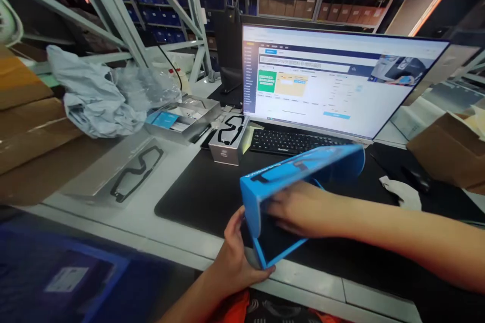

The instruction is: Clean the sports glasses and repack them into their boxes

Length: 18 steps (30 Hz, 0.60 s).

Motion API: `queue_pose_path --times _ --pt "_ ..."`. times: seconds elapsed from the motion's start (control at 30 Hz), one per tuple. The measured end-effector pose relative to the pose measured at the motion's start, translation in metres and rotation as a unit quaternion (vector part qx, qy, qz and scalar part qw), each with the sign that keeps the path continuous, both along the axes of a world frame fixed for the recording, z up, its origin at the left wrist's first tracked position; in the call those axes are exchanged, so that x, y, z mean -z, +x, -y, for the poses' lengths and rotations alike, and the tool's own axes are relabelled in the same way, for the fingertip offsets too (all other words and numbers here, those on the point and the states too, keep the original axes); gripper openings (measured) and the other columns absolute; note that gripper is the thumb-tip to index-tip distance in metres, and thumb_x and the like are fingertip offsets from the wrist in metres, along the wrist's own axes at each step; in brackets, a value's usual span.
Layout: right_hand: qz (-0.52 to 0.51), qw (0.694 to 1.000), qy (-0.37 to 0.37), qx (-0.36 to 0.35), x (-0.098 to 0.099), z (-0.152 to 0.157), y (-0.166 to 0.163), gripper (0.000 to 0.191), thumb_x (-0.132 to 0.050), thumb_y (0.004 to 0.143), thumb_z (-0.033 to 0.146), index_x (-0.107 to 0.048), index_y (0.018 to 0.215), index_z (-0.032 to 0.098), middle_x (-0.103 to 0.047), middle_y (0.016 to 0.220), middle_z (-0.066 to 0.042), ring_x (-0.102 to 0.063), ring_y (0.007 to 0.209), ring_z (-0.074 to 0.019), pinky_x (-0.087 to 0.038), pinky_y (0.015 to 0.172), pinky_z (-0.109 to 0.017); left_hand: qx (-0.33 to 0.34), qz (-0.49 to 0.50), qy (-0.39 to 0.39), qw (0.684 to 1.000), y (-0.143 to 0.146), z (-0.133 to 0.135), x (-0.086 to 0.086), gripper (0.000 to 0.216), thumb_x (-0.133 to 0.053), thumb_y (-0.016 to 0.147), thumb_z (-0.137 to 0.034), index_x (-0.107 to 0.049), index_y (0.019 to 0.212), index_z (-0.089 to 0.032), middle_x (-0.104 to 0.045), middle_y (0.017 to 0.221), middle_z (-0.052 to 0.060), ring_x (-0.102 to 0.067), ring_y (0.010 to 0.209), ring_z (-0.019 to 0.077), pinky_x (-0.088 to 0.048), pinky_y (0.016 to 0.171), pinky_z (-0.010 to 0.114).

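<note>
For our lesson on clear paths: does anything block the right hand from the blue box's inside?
Nothing visible does: the right hand is inside the open box, beneath its raised lid; the left hand holds the left end. What lies deeper is hidden.

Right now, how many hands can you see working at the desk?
2: the left hand holds the blue box at its end, and the right hand reaches inside, its fingers partly hidden.

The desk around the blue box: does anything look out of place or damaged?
A loose white scrap lies near the mouse, looking like stray litter. Crumpled plastic wrapping is heaped at left, perhaps just packing waste. Nothing looks spilled, and the open blue box shows no clear damage.
</note>
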State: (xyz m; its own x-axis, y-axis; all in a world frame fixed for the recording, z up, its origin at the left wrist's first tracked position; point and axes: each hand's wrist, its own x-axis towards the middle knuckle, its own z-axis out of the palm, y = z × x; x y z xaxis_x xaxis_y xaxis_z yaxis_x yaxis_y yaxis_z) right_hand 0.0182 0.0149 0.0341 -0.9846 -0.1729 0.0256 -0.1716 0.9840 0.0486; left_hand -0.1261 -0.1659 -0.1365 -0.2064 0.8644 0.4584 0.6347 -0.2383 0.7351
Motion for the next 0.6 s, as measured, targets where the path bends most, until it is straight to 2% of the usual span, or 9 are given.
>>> queue_pose_path --times 0.1,0.2,0.3,0.37,0.43,0.5,0.6 --pt "0.047 0.998 -0.05 -0.015 0.014 0.002 0.007 0.063 -0.08 0.08 0.042 -0.059 0.134 0.019 -0.064 0.127 -0.013 -0.056 0.112 -0.0308 -0.043 0.09 -0.04 0.02 -0.019 -0.02 0.999 -0.002 -0.002 -0.007 0.136 -0.09 0.058 -0.03 0.004 0.156 -0.027 -0.028 0.15 0.022 -0.04 0.139 0.0457 -0.044 0.109 0.06" --pt "0.064 0.997 -0.027 -0.025 0.019 0.002 -0.002 0.077 -0.085 0.075 0.044 -0.054 0.14 0.017 -0.059 0.132 -0.014 -0.051 0.119 -0.0325 -0.04 0.1 -0.045 0.02 -0.045 -0.031 0.998 -0.004 -0.003 -0.012 0.138 -0.089 0.059 -0.028 0.007 0.158 -0.03 -0.02 0.154 0.021 -0.036 0.141 0.0465 -0.044 0.109 0.059" --pt "0.078 0.996 0.004 -0.032 0.016 0.005 -0.014 0.071 -0.088 0.07 0.04 -0.059 0.129 0.012 -0.059 0.131 -0.016 -0.05 0.118 -0.033 -0.039 0.101 -0.044 0.005 -0.056 -0.053 0.997 -0.003 -0.004 -0.014 0.144 -0.091 0.056 -0.029 0.011 0.158 -0.029 -0.019 0.153 0.022 -0.036 0.14 0.0477 -0.046 0.107 0.059" --pt "0.093 0.995 -0.001 -0.041 0.01 0.006 -0.019 0.067 -0.09 0.069 0.037 -0.062 0.123 0.011 -0.061 0.128 -0.016 -0.051 0.116 -0.0338 -0.04 0.099 -0.043 0.004 -0.058 -0.063 0.996 -0.002 -0.003 -0.014 0.146 -0.091 0.056 -0.033 0.014 0.158 -0.027 -0.019 0.154 0.022 -0.033 0.142 0.0484 -0.045 0.108 0.06" --pt "0.123 0.991 -0.052 -0.03 -0.002 0.004 -0.019 0.066 -0.091 0.066 0.033 -0.062 0.122 0.012 -0.065 0.122 -0.013 -0.055 0.112 -0.0321 -0.043 0.093 -0.039 0.007 -0.059 -0.067 0.996 -0.001 -0.003 -0.013 0.148 -0.091 0.056 -0.036 0.017 0.157 -0.027 -0.019 0.155 0.023 -0.031 0.143 0.0483 -0.044 0.109 0.06" --pt "0.161 0.979 -0.123 0.003 -0.017 -0.001 -0.018 0.062 -0.092 0.065 0.028 -0.063 0.118 0.016 -0.068 0.115 -0.009 -0.06 0.102 -0.0273 -0.045 0.081 -0.032 0.012 -0.062 -0.072 0.995 -0.001 -0.003 -0.012 0.147 -0.09 0.058 -0.037 0.018 0.157 -0.027 -0.018 0.156 0.023 -0.031 0.143 0.0477 -0.043 0.11 0.06" --pt "0.179 0.966 -0.186 0.026 -0.038 -0.01 -0.014 0.047 -0.091 0.067 0.022 -0.065 0.105 0.019 -0.069 0.1 -0.002 -0.062 0.085 -0.0196 -0.04 0.065 -0.026 0.017 -0.062 -0.073 0.995 -0.001 -0.003 -0.012 0.14 -0.089 0.058 -0.038 0.009 0.158 -0.027 -0.02 0.156 0.022 -0.032 0.143 0.0476 -0.043 0.111 0.059"
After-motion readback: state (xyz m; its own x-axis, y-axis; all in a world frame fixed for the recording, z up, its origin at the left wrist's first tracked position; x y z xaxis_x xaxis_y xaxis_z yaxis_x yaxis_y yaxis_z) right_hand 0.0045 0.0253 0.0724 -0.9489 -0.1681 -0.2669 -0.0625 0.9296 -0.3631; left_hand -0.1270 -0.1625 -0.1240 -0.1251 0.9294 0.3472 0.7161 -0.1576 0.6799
